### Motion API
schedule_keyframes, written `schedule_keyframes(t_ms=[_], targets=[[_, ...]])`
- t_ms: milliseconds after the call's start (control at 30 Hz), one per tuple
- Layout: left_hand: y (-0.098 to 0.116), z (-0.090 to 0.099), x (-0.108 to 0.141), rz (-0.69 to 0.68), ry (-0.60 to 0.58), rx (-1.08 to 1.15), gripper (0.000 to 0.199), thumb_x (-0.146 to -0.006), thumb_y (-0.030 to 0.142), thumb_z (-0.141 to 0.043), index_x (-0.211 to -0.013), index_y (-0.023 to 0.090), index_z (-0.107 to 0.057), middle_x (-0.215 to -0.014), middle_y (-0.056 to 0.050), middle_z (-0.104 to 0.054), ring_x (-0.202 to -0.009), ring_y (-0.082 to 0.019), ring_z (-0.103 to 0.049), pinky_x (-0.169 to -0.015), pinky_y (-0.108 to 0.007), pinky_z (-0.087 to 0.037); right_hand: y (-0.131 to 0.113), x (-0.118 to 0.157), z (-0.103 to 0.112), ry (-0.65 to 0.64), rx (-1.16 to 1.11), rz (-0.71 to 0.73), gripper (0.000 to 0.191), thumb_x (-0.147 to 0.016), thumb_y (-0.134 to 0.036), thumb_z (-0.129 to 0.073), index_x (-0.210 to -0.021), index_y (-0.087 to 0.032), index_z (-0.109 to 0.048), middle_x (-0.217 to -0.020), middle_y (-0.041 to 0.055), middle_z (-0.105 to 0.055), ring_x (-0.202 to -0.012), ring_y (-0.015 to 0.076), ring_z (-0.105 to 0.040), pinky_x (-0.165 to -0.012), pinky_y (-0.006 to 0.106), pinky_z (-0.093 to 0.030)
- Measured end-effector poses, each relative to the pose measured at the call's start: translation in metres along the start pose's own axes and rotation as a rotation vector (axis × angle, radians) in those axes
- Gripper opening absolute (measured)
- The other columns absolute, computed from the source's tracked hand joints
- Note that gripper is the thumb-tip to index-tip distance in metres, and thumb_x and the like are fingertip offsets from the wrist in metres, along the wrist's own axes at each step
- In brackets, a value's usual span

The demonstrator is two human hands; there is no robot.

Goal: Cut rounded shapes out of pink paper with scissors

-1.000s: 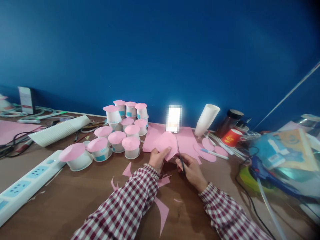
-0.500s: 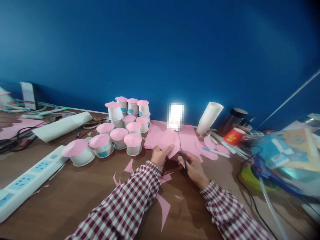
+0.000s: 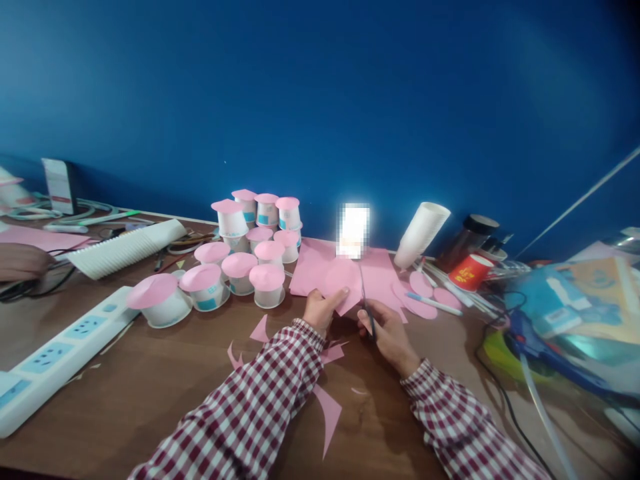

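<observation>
My left hand (image 3: 320, 311) pinches a piece of pink paper (image 3: 343, 279) by its near edge, thumb on top. Dark-handled scissors (image 3: 369, 317) are gripped in my right hand (image 3: 389, 337), their blades at the right side of that paper. Beneath and behind lie larger pink sheets (image 3: 377, 270). Pink offcuts (image 3: 330, 417) are scattered on the brown table around my forearms. To the left stand several upturned white paper cups (image 3: 269, 295) with pink paper discs on top. A few pink paper ovals (image 3: 421, 307) rest to the right, a pen (image 3: 434, 304) across them.
A white power strip (image 3: 60, 357) and a lying stack of cups (image 3: 130, 248) are at left. A leaning cup stack (image 3: 423, 233), a red cup (image 3: 470, 272) and a blue glue gun (image 3: 537, 353) with its cord are at right. A lit phone-like screen (image 3: 354, 232) leans against the wall.
My hands, the paper and the scissors keep nearly the same pose. The view has shifted slightly. At the far left edge, a brownish blurred shape, perhaps another person's hand, has come further in.
</observation>
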State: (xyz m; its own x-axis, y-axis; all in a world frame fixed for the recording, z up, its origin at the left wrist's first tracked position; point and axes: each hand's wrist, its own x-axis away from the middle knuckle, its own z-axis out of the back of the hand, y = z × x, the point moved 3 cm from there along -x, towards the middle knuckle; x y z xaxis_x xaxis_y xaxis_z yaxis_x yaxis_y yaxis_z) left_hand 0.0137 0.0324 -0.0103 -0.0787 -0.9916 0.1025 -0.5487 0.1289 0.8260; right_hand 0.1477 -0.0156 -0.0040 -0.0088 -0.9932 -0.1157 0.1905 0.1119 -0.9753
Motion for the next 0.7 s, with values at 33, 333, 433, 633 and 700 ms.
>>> schedule_keyframes(t_ms=[33,333,433,633,700], targets=[[0.0,0.0001,0.0001,0.001,-0.003,0.004,0.04,-0.054,0.035,-0.084,-0.077,0.005,-0.07,-0.073,-0.013,-0.071,-0.065,-0.021,-0.066,-0.063,-0.032,-0.052,0.0013,-0.0001,0.0003,-0.002,-0.003,0.002,0.04,-0.08,-0.048,-0.063,-0.1,-0.014,-0.065,-0.063,0.0009,-0.059,-0.05,0.0127,-0.054,-0.046,0.023,-0.045],[0.0015,-0.0001,0.0003,0.013,0.016,-0.005,0.039,-0.053,0.035,-0.084,-0.074,0.006,-0.07,-0.068,-0.011,-0.07,-0.061,-0.02,-0.065,-0.059,-0.031,-0.051,0.005,-0.0009,0.0007,0.006,-0.01,0.007,0.04,-0.08,-0.046,-0.062,-0.103,-0.014,-0.065,-0.061,-0.0001,-0.057,-0.05,0.0124,-0.052,-0.046,0.023,-0.043],[0.0014,0.001,0.0001,0.01,0.037,-0.022,0.038,-0.053,0.035,-0.085,-0.072,0.006,-0.07,-0.066,-0.011,-0.07,-0.06,-0.019,-0.064,-0.058,-0.03,-0.051,0.0046,-0.0009,0.0006,0.004,-0.011,0.002,0.039,-0.08,-0.045,-0.063,-0.103,-0.014,-0.065,-0.061,-0.0003,-0.058,-0.05,0.0121,-0.052,-0.046,0.023,-0.043],[0.0025,0.0007,-0.0002,0.013,0.029,0.015,0.04,-0.052,0.034,-0.085,-0.076,0.006,-0.07,-0.072,-0.013,-0.071,-0.065,-0.021,-0.066,-0.063,-0.032,-0.053,0.0051,-0.0006,0.0008,0.007,-0.014,0.014,0.041,-0.08,-0.048,-0.064,-0.103,-0.014,-0.066,-0.06,-0.0002,-0.057,-0.049,0.0119,-0.051,-0.045,0.023,-0.043],[0.0027,0.0006,-0.0004,0.028,0.03,0.025,0.04,-0.051,0.034,-0.086,-0.075,0.006,-0.07,-0.071,-0.013,-0.071,-0.064,-0.021,-0.066,-0.062,-0.032,-0.053,0.0046,-0.0004,0.0009,0.007,-0.007,0.021,0.042,-0.08,-0.048,-0.063,-0.103,-0.014,-0.066,-0.06,0.0,-0.057,-0.048,0.0119,-0.051,-0.044,0.023,-0.043]])
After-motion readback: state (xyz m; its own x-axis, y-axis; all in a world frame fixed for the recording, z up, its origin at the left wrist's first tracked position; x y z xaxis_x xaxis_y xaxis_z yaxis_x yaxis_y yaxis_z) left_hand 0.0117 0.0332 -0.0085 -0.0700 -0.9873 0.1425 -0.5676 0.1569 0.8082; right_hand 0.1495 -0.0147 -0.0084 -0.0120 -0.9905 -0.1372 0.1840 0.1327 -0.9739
